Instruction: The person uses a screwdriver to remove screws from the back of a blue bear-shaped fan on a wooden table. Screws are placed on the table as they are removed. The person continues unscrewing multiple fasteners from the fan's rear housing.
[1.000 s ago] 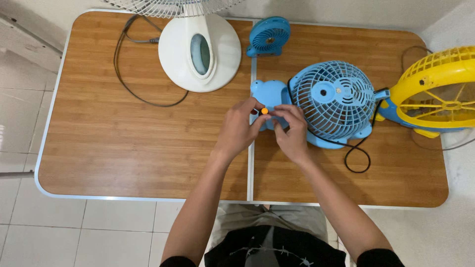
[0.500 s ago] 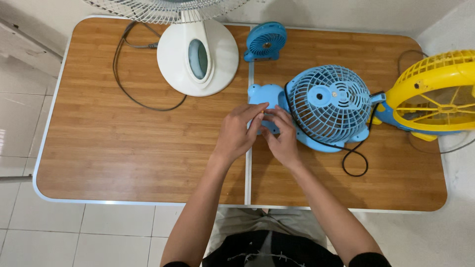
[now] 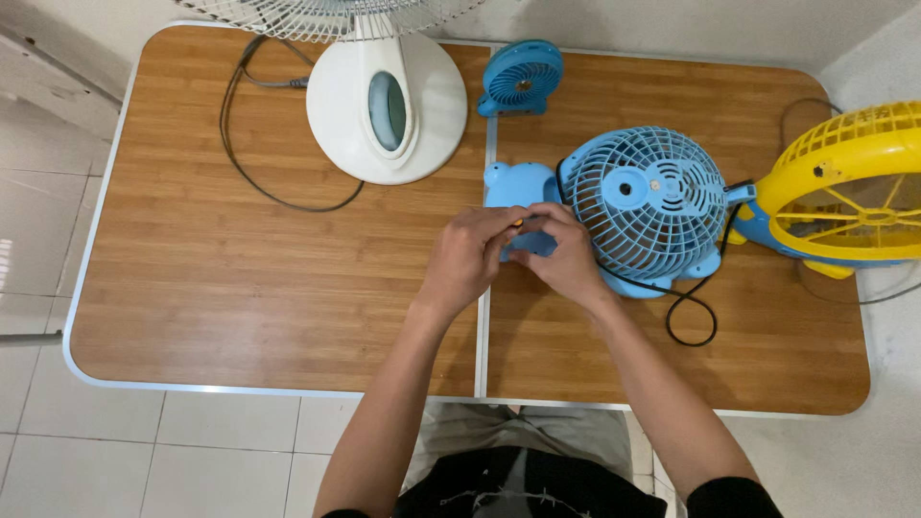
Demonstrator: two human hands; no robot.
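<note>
A light blue desk fan (image 3: 645,197) lies near the middle of the wooden table (image 3: 240,288), grille up, with its blue base (image 3: 506,187) to the left. My left hand (image 3: 467,257) and my right hand (image 3: 561,257) meet over the base, fingers curled on it. A small orange part (image 3: 516,223) peeks out between my fingers. What my fingertips pinch is hidden. The fan's black cord (image 3: 693,312) loops on the table to the right of my right wrist.
A white pedestal fan's round base (image 3: 386,105) stands at the back with a dark cord (image 3: 251,163) trailing left. A small blue mini fan (image 3: 521,77) sits at the back centre. A yellow fan (image 3: 849,187) lies at the right edge.
My view has shifted a little. Both hands stay together on the blue fan's base, with the fingers closing in tighter over the orange part.
</note>
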